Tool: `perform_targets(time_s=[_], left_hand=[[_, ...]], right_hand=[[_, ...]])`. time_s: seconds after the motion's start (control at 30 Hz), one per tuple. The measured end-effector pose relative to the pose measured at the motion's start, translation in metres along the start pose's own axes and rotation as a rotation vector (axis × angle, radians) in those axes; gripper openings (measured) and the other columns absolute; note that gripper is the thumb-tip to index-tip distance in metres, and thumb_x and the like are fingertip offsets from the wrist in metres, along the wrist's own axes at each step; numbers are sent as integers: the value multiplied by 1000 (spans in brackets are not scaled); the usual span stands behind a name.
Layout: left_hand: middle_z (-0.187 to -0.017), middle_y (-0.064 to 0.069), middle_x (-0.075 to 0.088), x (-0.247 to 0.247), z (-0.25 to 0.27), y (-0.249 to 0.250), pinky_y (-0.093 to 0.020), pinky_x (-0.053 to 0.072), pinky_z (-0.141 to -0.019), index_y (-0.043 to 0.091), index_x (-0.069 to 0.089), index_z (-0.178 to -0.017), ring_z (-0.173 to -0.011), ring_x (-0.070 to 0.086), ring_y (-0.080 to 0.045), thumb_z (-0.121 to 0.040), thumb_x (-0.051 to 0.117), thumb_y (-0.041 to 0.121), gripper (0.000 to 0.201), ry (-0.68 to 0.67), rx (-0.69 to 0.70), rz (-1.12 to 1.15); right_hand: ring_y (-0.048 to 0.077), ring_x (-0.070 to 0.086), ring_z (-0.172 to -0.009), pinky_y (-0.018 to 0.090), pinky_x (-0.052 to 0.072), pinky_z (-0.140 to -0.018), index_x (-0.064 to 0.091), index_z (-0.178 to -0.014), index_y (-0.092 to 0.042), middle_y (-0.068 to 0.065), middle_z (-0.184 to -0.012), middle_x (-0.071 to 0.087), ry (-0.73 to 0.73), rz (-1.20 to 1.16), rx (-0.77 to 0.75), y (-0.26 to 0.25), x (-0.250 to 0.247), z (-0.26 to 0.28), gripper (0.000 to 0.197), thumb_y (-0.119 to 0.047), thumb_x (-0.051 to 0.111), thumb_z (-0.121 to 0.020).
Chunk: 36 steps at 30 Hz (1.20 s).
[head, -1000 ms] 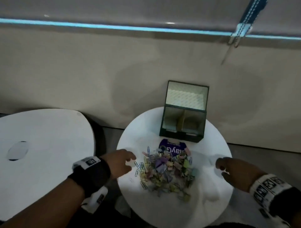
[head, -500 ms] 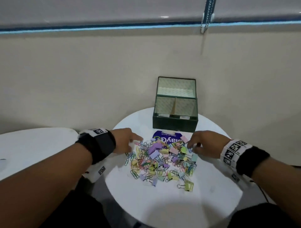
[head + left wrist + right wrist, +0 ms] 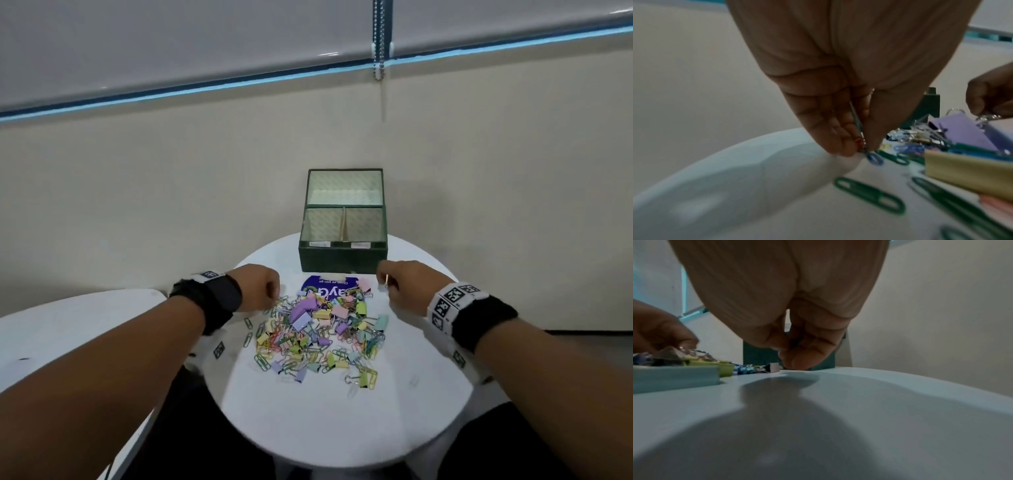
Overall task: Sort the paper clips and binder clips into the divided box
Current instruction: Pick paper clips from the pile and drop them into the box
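Observation:
A heap of pastel binder clips and coloured paper clips (image 3: 315,335) lies mid-way across the round white table (image 3: 342,411). Behind it stands the green divided box (image 3: 343,255), lid up, with two front compartments. My left hand (image 3: 270,291) is at the heap's left edge. In the left wrist view its thumb and fingers (image 3: 863,146) pinch a thin green paper clip (image 3: 856,118), with a blue clip (image 3: 874,158) at the tips. My right hand (image 3: 387,284) hovers at the heap's upper right and pinches a thin metal clip (image 3: 386,281). Its curled fingers (image 3: 797,360) hide that clip in the right wrist view.
A purple printed card (image 3: 325,291) lies under the heap's far side, just in front of the box. Loose green paper clips (image 3: 869,194) lie scattered on the left. A second white table (image 3: 68,335) stands to the left. A beige wall is close behind the box.
Both hands came in from the table's sides to the heap and closed into pinches. The right hand then lifted slightly toward the box. The head view shifted and brightened.

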State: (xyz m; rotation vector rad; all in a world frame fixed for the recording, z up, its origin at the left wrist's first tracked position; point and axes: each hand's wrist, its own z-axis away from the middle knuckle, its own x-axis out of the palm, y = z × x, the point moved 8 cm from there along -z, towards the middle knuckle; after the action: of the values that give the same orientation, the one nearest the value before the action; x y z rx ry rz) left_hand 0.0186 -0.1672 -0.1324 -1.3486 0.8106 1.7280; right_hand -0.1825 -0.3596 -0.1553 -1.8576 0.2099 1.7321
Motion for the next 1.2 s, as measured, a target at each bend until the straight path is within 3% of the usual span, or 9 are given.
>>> perform_targets(time_s=[0.13,0.27,0.37,0.5,0.63,0.8,0.9,1.03,1.2], left_hand=[[-82,8,60,-14,1,-15,-20,45,-67,27,68,-101,-65,58,-9,-94,44,12,29,4,-70,234],[-70,2,66,-15,23,-36,-23,49,-63,24,69,-78,-56,55,-13,-91,50,13,25,-106,-130,396],[-65,8,66,-3,40,-38,-15,43,-54,24,70,-77,-54,54,-9,-88,50,10,26,-202,-122,361],[-70,8,71,-2,44,-43,-17,47,-61,25,73,-82,-60,62,-7,-89,55,13,23,-141,-121,396],[-71,8,72,4,47,-33,-16,50,-62,20,71,-88,-59,66,-5,-87,65,17,7,-147,-88,367],[-74,4,73,8,52,-28,-18,50,-63,23,67,-86,-53,61,-3,-85,60,10,14,-128,-89,227],[-88,8,70,11,53,-30,-26,53,-75,32,65,-100,-64,60,-5,-87,53,14,26,-134,-98,157],[-102,17,61,20,50,-28,-25,49,-87,39,62,-120,-93,60,-7,-75,74,47,47,-147,-44,30],[-92,18,59,25,47,-17,-22,47,-81,34,72,-105,-94,62,-8,-84,66,32,22,-87,79,-15]], right_hand=[[20,57,-72,38,52,-66,47,-72,-22,0,-75,61,-135,10,-68,-15,12,5,22,-12,42,-90],[15,56,-68,34,53,-67,53,-72,-20,-6,-69,61,-149,-71,-164,-37,-3,25,11,-28,50,-79],[1,57,-70,26,53,-65,67,-76,-28,-16,-70,63,-227,-44,-216,-54,-2,45,9,-35,63,-74],[-4,56,-73,25,54,-73,72,-78,-35,-24,-75,62,-266,14,-220,-53,5,45,7,-40,69,-74],[-3,60,-78,26,57,-77,75,-82,-34,-22,-81,67,-204,31,-209,-50,8,40,9,-38,68,-78],[6,62,-69,30,60,-66,66,-73,-26,-14,-70,66,-177,51,-176,-47,11,36,5,-26,61,-74],[12,56,-63,37,57,-65,53,-70,-21,-7,-64,61,-145,-9,-178,-45,6,33,4,-24,55,-71],[15,45,-59,37,47,-61,41,-68,-22,-3,-62,54,-117,-62,-189,-41,0,24,23,-26,62,-78],[18,46,-60,37,45,-59,40,-71,-27,-5,-64,52,30,-91,-141,-33,-11,13,22,-25,56,-86]])
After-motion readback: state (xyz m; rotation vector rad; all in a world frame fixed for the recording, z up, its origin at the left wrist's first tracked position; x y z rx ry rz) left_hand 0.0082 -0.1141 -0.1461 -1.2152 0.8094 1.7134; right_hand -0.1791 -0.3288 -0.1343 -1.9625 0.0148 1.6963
